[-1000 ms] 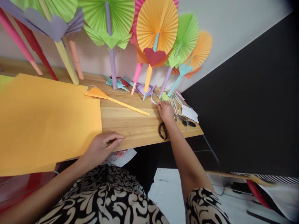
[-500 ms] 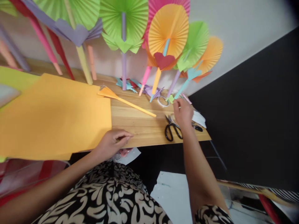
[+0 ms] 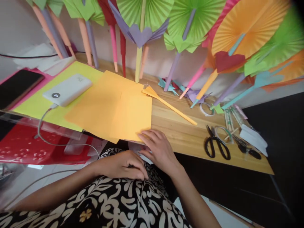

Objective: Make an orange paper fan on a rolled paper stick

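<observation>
My right hand [image 3: 160,150] has its fingers stretched out, the tips touching the front right corner of the orange paper sheet [image 3: 114,107], with the thumb apart, lower than the table edge. My left hand [image 3: 125,165] lies against the patterned shirt, its fingers curled closed; whether anything is in them is hidden. Behind the right hand an orange paper stick [image 3: 175,110] with a folded flared end lies slantwise, that end touching the sheet's back corner. Black-handled scissors [image 3: 216,144] rest farther right on the wooden table [image 3: 182,136].
Paper fans on rolled-paper sticks, such as an orange fan [image 3: 237,25], lean along the wall. At right lie a tape roll [image 3: 206,109] and a white paper piece [image 3: 254,139]. A cabled white power bank [image 3: 68,90] sits on yellow-green paper [image 3: 78,71]; a dark phone [image 3: 19,87] is at far left.
My right hand has come left from the tape and scissors area to the orange sheet. The left hand has drawn back from the table edge to the shirt. The view has swung left.
</observation>
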{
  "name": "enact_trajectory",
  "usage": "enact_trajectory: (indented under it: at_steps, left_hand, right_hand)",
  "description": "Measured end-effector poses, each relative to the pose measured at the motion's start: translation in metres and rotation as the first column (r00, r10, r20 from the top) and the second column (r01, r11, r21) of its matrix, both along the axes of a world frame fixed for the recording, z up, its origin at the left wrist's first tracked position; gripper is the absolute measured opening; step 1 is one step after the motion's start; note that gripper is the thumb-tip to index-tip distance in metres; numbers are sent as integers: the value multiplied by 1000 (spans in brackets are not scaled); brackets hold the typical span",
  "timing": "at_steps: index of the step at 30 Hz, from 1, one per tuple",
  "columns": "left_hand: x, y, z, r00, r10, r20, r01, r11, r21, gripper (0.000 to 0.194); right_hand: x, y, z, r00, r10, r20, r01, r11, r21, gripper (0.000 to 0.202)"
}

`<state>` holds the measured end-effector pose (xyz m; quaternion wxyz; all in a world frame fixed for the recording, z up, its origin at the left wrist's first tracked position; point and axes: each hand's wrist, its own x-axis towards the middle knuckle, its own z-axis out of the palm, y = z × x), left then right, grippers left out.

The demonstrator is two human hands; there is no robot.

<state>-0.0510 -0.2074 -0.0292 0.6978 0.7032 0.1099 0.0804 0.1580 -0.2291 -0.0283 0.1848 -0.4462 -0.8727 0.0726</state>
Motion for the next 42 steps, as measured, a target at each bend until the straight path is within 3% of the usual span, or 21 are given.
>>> enact_trajectory:
  at_steps: [3,6,8,10,13,16,18,21,24,26,29,31,34,37,39,42]
  left_hand:
    - [-16,-9,-30,943,279,-179,-294,953,-65,46]
    - [-24,-19,-50,815,485,-318,-550,820,-159,41]
    - [-27,-25,-52,747,561,-357,-653,722,-230,36]
    - [-30,-29,-47,730,591,-343,-683,649,-334,38]
    - [-33,-33,-36,761,585,-280,-630,565,-532,57]
    - [-32,-34,-26,742,611,-275,-630,497,-597,58]
    - [-31,-34,-18,708,633,-313,-682,497,-537,50]
    - [-30,-30,1,700,646,-304,-714,629,-308,44]
    - [-29,-22,23,798,556,-232,-572,820,-4,36]
    - [-27,-15,36,841,501,-204,-470,864,182,31]
    - [-19,-1,46,864,479,-154,-385,827,410,33]
    - [-15,8,46,883,453,-124,-337,795,503,37]
    - [-10,25,43,876,467,-117,-321,747,582,33]
    - [-3,48,46,819,567,-85,-399,671,625,41]
    - [6,65,55,793,607,-41,-456,637,622,50]
    - [24,92,71,805,593,14,-488,648,585,43]
  right_hand:
    - [-9,-2,-10,1000,-25,9,24,995,100,34]
    - [-7,-10,-13,993,-35,-117,55,984,168,28]
    - [-1,-19,-12,976,-63,-210,98,982,162,32]
    - [6,-29,-10,961,-94,-260,132,982,133,39]
    - [10,-45,-7,956,-106,-272,135,987,91,46]
    - [9,-57,-5,964,-72,-258,85,996,41,45]
    - [11,-60,-2,976,-2,-218,0,1000,-10,38]
    - [21,-55,11,980,39,-194,-45,999,-28,44]
    - [36,-38,35,966,-134,-219,142,990,21,49]
    - [43,-23,54,934,-257,-248,279,959,57,55]
    - [48,1,77,864,-356,-355,391,920,30,61]
    - [51,13,84,776,-429,-462,447,891,-77,54]
    - [54,24,82,619,-528,-582,442,846,-297,26]
    - [54,33,75,490,-572,-658,390,819,-421,25]
    - [54,40,73,462,-567,-682,356,823,-443,26]
    - [54,56,72,478,-538,-695,322,843,-431,26]
